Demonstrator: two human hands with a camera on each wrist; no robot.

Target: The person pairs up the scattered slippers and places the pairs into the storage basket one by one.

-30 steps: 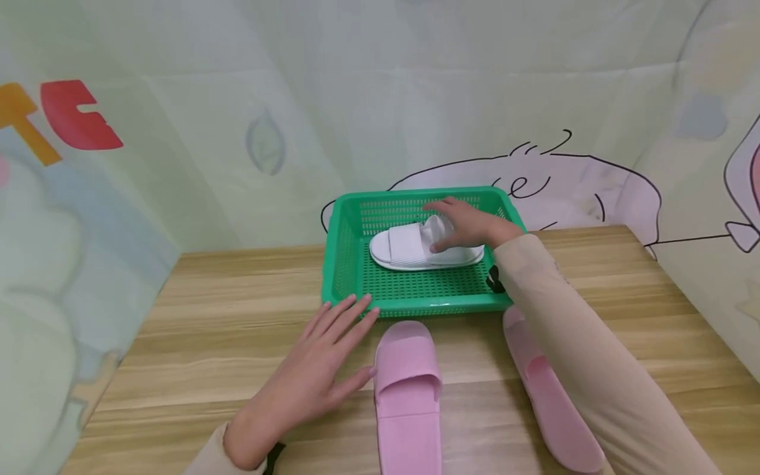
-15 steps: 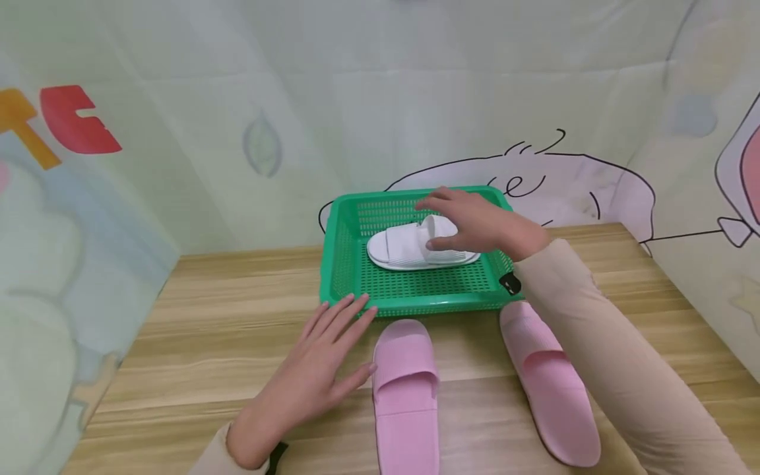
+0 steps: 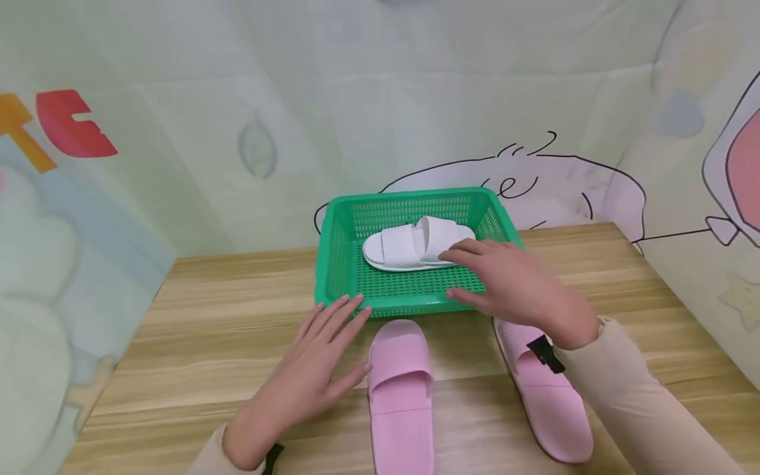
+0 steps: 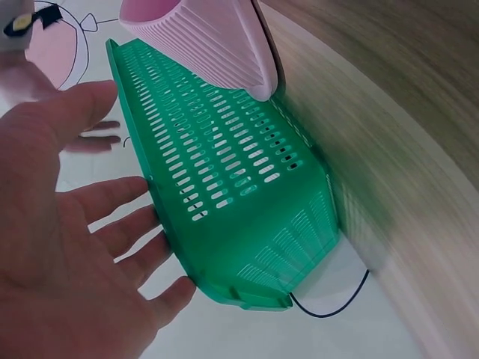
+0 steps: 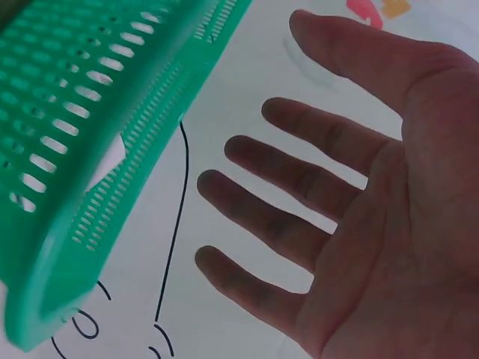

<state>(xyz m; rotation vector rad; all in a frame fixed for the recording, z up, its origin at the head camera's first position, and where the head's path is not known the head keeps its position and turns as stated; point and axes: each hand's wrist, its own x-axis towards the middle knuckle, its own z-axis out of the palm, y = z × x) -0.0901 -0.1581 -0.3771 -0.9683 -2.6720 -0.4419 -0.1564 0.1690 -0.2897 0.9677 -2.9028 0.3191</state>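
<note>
Two white slippers (image 3: 399,247) lie in a green plastic basket (image 3: 410,303) in the head view, one partly over the other. My right hand (image 3: 516,284) hovers above the basket's front right corner, fingers spread and holding nothing. In the right wrist view its fingers stand apart from the basket's rim. At the front left corner of the basket, my left hand (image 3: 309,369) has its fingers straight, with the fingertips at the rim. A pink slipper (image 3: 402,396) lies just right of the left thumb. Another pink slipper (image 3: 546,396) lies partly hidden under the right wrist.
The basket stands at the back of a wooden table (image 3: 237,316). Behind it hangs a printed cloth (image 3: 332,105) with cartoon drawings, which also closes off the left and right sides.
My right hand has drawn back from over the white slippers toward the basket's front right corner, uncovering them. My left hand stays at the rim.
</note>
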